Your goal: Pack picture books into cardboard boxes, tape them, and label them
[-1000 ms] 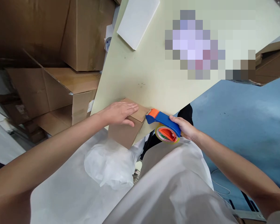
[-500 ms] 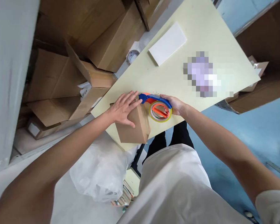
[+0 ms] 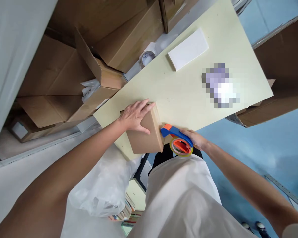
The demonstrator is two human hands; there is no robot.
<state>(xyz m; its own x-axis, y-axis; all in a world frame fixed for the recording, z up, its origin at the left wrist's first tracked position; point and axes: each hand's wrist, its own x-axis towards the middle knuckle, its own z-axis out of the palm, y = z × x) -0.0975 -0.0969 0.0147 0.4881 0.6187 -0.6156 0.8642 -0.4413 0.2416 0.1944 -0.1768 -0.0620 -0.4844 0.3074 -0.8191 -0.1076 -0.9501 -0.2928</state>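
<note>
A small brown cardboard box (image 3: 145, 137) sits at the near left corner of the pale table. My left hand (image 3: 136, 115) lies on top of it, fingers spread and thumb out, steadying it. At the box's right side my right hand (image 3: 195, 138) is wrapped around the blue handle of a tape dispenser (image 3: 176, 131). Its blue head touches or almost touches the lower right side of the box; I cannot tell which. A roll of tape with a yellow edge (image 3: 173, 150) hangs on the orange hub, over the table's front edge.
On the table (image 3: 186, 96) are a flat white box (image 3: 188, 49) and a blurred-out item (image 3: 218, 84). Open cardboard boxes (image 3: 49, 69) and a tape roll (image 3: 148, 59) stand beyond the left edge. A white plastic bag (image 3: 99, 185) is below; another carton (image 3: 283, 66) is at right.
My right hand has drawn the tape dispenser down along the box's right side toward my body. My left hand has stayed on the box. The view has shifted slightly.
</note>
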